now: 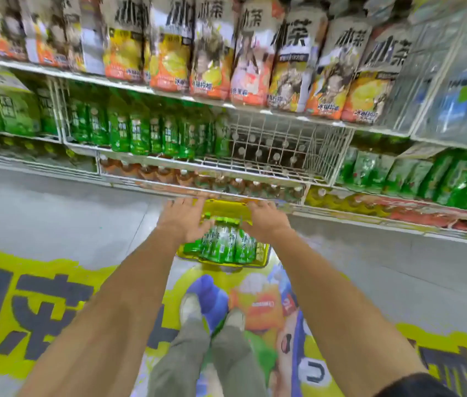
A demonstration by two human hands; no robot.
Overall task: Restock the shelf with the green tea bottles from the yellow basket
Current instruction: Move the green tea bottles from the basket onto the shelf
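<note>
The yellow basket (226,207) stands on the floor in front of the shelf, holding several green tea bottles (223,243) with green caps and labels. My left hand (186,214) reaches over the basket's left side, fingers spread, its thumb close to the bottle tops. My right hand (264,217) hovers over the right side with fingers curled near the caps. Whether either hand grips a bottle is unclear. On the shelf, a row of green tea bottles (152,133) fills the left part of a white wire bay (284,147); the right part holds none.
Large iced tea bottles (255,58) line the shelf above. Brown-tea bottles (226,183) sit on the lower shelf just behind the basket. Green packs (427,179) lie at the right. My feet (212,310) stand on a printed floor sticker.
</note>
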